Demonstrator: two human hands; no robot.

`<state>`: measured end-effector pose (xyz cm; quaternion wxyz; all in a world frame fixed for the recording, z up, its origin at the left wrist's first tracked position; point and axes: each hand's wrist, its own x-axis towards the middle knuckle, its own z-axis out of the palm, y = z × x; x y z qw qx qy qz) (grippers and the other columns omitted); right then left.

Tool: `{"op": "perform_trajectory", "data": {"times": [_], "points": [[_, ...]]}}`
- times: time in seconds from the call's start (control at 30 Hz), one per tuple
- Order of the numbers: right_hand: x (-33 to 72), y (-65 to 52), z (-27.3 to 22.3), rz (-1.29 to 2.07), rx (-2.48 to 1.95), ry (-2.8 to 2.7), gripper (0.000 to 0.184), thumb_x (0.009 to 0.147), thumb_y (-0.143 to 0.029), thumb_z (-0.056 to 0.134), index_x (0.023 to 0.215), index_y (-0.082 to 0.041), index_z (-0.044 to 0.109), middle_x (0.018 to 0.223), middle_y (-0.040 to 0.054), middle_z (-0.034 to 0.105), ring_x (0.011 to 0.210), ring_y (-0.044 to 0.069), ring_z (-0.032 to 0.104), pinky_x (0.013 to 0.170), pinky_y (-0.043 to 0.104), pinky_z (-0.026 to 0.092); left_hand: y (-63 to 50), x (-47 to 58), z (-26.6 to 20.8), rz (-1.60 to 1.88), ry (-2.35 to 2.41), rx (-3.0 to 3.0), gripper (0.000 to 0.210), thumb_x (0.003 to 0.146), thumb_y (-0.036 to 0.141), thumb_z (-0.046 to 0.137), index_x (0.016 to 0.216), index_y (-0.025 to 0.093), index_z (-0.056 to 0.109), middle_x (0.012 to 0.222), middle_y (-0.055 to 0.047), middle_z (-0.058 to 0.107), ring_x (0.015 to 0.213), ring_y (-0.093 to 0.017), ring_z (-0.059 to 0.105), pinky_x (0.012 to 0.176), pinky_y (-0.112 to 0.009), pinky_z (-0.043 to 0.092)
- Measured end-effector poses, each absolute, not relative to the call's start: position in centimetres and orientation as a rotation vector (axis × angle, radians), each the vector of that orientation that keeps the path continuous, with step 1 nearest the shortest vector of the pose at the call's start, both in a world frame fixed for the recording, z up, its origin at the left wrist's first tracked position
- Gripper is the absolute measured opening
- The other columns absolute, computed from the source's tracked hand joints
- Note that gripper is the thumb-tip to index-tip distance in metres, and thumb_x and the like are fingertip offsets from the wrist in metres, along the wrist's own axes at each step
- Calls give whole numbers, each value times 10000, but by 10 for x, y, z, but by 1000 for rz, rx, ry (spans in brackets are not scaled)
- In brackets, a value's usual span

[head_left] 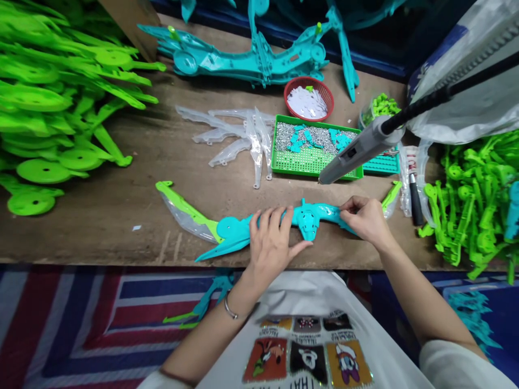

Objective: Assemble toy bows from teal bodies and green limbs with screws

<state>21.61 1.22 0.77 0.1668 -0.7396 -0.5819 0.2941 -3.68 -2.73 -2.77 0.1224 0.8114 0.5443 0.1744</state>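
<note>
Resting your left hand (270,235), fingers loosely spread, on the toy bow (308,220), you have your right hand's fingers (352,204) bunched at its other arm; whether they pinch anything, I cannot tell. The bow lies near the workbench's (121,216) front edge. Both green limbs (198,217) and clear inserts (184,219) seem fitted; any fastening left to do doesn't show. Its teal body looks glossy, with a sculpted centre.

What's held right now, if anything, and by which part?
Bow-shaped turquoise piece: left hand spread over it, left of its middle; right hand at its right limb, pinch unclear.
</note>
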Motion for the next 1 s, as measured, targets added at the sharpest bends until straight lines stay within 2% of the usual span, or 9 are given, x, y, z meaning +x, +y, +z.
{"op": "perform_trajectory", "data": {"times": [0.17, 0.27, 0.33, 0.43, 0.5, 0.63, 0.73, 0.87, 1.0], "points": [[213, 13, 3, 782, -2115, -1746, 131, 694, -191, 615, 712, -192, 745, 646, 10, 720, 585, 164, 633, 588, 271, 446, -27, -37, -29, 505, 1584, 2380, 870, 824, 721, 654, 1437, 118, 521, 1378, -209, 608, 1257, -389, 534, 1146, -580, 283], [214, 14, 5, 785, -2077, -1838, 130, 746, -189, 625, 738, -190, 755, 710, 25, 753, 639, 177, 670, 647, 283, 473, -27, -36, -29, 495, 1574, 2405, 874, 828, 704, 666, 1451, 113, 504, 1393, -215, 596, 1265, -391, 524, 1144, -584, 277], [221, 13, 10, 873, -1995, -1883, 127, 806, -240, 657, 840, -191, 769, 782, 30, 776, 712, 188, 707, 710, 291, 502, -26, -37, -29, 458, 1559, 2442, 849, 848, 654, 681, 1471, 112, 483, 1402, -222, 586, 1268, -396, 519, 1145, -590, 269], [246, 2, 20, 953, -1795, -1967, 308, 860, -340, 707, 1131, -193, 723, 959, 50, 790, 881, 211, 736, 835, 326, 539, -19, -41, -32, 348, 1509, 2535, 697, 925, 484, 662, 1503, 149, 460, 1332, -202, 626, 1190, -369, 563, 1094, -558, 329], [267, -12, 28, 836, -1667, -2094, 376, 873, -369, 719, 1206, -198, 678, 1097, 84, 765, 1003, 240, 717, 922, 383, 536, -11, -45, -33, 290, 1454, 2599, 618, 959, 412, 622, 1516, 200, 458, 1234, -176, 664, 1091, -343, 599, 988, -504, 403], [296, -44, 34, 458, -1548, -2316, 441, 872, -382, 736, 1265, -211, 631, 1255, 127, 702, 1161, 297, 650, 1009, 488, 491, 7, -55, -21, 236, 1362, 2709, 607, 982, 466, 560, 1530, 231, 445, 1068, -153, 680, 987, -325, 620, 822, -426, 430], [300, -53, 27, 190, -1508, -2277, 389, 888, -324, 730, 1256, -232, 644, 1271, 114, 709, 1167, 279, 656, 996, 466, 500, 22, -55, -1, 178, 1297, 2798, 563, 995, 499, 523, 1480, 213, 497, 989, -131, 686, 965, -311, 638, 828, -401, 423], [299, -41, 23, -47, -1436, -2181, 282, 909, -231, 704, 1188, -277, 706, 1223, 63, 754, 1111, 238, 696, 967, 411, 524, 40, -56, 31, 125, 1195, 2835, 494, 1012, 530, 485, 1370, 203, 578, 986, -115, 722, 956, -288, 675, 865, -389, 424], [307, -26, 32, -88, -1379, -2220, 305, 894, -214, 723, 1185, -305, 725, 1183, 24, 775, 1057, 231, 718, 934, 406, 545, 42, -88, 58, 127, 1301, 2866, 479, 989, 496, 565, 1353, 186, 573, 1155, -144, 720, 1076, -317, 664, 943, -427, 422]]}}
